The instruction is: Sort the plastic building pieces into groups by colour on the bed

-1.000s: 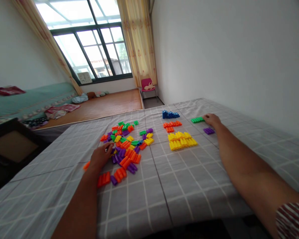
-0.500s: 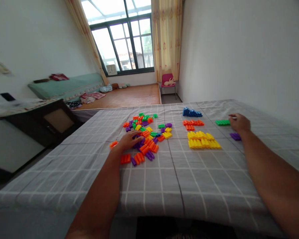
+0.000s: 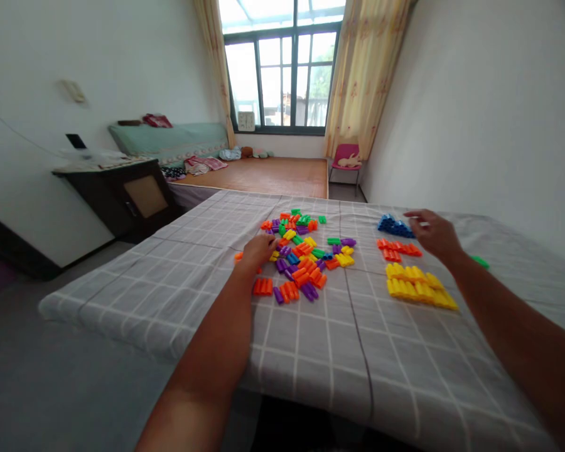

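Note:
My left hand [image 3: 260,250] rests at the left side of a mixed heap of small plastic tube-shaped blocks [image 3: 306,267], in orange, purple, yellow, green and blue. Its fingers are bent together against the heap, and what they hold, if anything, is hidden. On the right, my right hand [image 3: 432,233] hovers beside the stacked blue blocks [image 3: 394,226], fingers apart, with nothing visible between them. Below the blue stack lie orange blocks [image 3: 398,249] in rows, then a larger stack of yellow blocks [image 3: 419,287]. Green blocks [image 3: 480,261] show partly behind my right forearm.
A grey checked cloth [image 3: 320,351] covers the table. Beyond it are a low bed [image 3: 277,172], a pink chair [image 3: 346,154] by the curtain, and a dark cabinet [image 3: 141,194] on the left. A white wall stands on the right.
My right hand has moved left, from the green and purple blocks to beside the blue stack. My left hand stays at the heap with its fingers shifted slightly. The view has turned left.

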{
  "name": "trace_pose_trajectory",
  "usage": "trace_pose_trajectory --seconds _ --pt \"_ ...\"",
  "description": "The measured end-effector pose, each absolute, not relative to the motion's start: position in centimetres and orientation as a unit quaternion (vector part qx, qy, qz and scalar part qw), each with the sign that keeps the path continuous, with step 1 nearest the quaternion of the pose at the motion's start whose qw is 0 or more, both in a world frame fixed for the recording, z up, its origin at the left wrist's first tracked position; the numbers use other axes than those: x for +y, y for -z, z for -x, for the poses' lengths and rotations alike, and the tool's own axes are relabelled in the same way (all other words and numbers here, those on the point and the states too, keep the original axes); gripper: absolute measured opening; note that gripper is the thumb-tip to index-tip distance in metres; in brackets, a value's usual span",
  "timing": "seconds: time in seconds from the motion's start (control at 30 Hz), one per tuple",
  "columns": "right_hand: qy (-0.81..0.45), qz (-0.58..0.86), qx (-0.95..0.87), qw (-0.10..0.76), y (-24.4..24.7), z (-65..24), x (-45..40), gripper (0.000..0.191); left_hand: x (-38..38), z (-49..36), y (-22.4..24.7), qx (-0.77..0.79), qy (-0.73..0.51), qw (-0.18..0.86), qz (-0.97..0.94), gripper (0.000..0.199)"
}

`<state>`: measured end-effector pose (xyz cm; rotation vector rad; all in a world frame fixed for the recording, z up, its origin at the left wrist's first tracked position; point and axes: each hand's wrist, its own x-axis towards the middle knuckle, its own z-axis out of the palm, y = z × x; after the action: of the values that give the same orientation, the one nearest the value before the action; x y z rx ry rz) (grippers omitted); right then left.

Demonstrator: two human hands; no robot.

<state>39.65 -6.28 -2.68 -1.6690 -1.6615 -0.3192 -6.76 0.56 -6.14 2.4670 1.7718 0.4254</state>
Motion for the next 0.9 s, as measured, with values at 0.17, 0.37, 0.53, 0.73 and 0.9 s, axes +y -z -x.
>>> trace_pose_trajectory --seconds 0.17,0.37,0.53,0.73,0.9 --pt "0.059 0.47 -0.853 0.22 1.6 -26.6 -1.1 0.03 -0.5 5.9 5.5 0.587 -0.149 0.026 -0.796 0.043" --pt "0.01 0.518 -0.841 0.154 4.3 -18.0 7.3 0.039 -0.9 5.7 5.7 0.587 -0.179 0.033 -0.789 0.036" --pt "-0.028 0.563 -0.814 0.136 6.8 -16.1 10.6 0.036 -0.7 5.8 5.8 0.59 -0.185 0.048 -0.784 0.034" --pt "-0.216 0.498 -0.83 0.13 5.7 -19.9 8.6 0.036 -0.2 5.3 6.1 0.577 -0.178 0.038 -0.796 0.035" --pt "-0.381 0.513 -0.748 0.18 3.7 -24.2 6.2 0.053 -0.2 5.1 6.2 0.577 -0.178 0.031 -0.796 0.034"
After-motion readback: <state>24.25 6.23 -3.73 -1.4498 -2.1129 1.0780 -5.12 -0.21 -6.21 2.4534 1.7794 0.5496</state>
